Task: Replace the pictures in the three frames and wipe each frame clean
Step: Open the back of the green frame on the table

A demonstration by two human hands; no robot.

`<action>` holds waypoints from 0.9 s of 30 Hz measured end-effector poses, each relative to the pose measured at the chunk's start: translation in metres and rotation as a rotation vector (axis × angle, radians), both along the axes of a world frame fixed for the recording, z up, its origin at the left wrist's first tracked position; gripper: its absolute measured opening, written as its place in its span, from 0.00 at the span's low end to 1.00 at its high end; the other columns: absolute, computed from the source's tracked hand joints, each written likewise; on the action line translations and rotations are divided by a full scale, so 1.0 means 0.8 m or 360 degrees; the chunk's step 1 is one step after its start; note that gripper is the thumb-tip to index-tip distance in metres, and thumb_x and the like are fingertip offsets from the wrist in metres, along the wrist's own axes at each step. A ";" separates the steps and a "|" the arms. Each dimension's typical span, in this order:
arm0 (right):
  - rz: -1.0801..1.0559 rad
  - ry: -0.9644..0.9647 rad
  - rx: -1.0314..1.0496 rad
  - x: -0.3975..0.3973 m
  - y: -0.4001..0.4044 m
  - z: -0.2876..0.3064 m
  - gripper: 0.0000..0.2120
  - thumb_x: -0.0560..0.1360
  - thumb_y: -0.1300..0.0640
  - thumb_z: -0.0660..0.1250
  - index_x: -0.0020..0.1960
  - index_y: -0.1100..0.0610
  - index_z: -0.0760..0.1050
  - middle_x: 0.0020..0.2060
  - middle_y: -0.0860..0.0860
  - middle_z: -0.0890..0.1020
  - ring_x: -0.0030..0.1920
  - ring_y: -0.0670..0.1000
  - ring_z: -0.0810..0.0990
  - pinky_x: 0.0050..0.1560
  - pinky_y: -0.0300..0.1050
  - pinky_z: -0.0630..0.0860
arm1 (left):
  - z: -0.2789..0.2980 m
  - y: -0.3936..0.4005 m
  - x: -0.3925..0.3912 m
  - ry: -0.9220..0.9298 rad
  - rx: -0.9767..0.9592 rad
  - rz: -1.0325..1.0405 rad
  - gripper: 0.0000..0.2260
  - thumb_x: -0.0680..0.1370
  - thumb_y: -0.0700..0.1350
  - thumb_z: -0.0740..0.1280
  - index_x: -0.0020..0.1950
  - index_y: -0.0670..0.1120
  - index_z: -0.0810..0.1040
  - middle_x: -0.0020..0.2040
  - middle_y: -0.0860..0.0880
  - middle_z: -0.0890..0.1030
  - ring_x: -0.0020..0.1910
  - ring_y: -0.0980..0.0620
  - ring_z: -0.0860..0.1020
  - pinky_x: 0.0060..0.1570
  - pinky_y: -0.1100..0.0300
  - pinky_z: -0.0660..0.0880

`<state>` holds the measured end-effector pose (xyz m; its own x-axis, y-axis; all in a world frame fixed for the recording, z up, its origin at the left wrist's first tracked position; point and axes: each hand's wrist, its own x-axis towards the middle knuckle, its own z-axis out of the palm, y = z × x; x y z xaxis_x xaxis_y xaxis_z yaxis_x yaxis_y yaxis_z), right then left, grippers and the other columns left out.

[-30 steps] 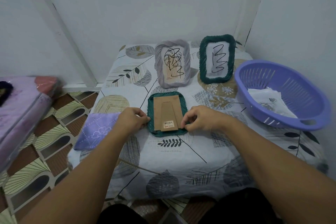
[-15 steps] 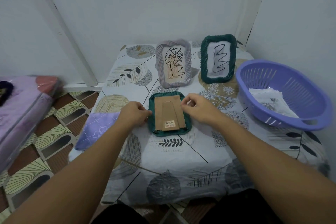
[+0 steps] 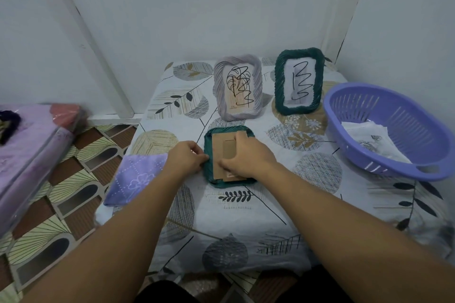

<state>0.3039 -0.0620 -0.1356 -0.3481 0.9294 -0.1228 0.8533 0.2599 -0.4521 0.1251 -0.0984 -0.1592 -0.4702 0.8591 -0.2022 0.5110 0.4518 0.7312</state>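
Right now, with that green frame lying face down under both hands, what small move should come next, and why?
Probably lift the cardboard backing out. The face-down green frame is steadied by the left hand at its edge, and the right hand already rests on the backing, so the old picture can only be reached once it comes off.

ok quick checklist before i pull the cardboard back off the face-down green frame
1. Face-down green frame flat on the table: ok.
2. Left hand steadying its left edge: ok.
3. Right hand on the cardboard back: ok.
4. Back's retaining tabs released: cannot tell, hands cover them.
5. Replacement pictures ready in the purple basket: ok.
6. Purple cloth beside the left hand for wiping: ok.
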 end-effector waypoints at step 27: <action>-0.0271 0.0541 -0.0057 0.007 -0.012 0.007 0.37 0.68 0.35 0.72 0.68 0.55 0.71 0.57 0.52 0.80 0.55 0.52 0.80 0.53 0.48 0.81 | 0.009 -0.004 0.030 0.0008 0.0217 0.0003 0.13 0.78 0.54 0.71 0.39 0.47 0.81 0.36 0.49 0.82 0.40 0.49 0.78 0.45 0.53 0.75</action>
<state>0.3099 -0.0718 -0.1301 -0.2157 0.9746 -0.0603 0.6825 0.1063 -0.7231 0.1490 -0.1018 -0.1518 -0.4727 0.8775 -0.0815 0.5141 0.3497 0.7833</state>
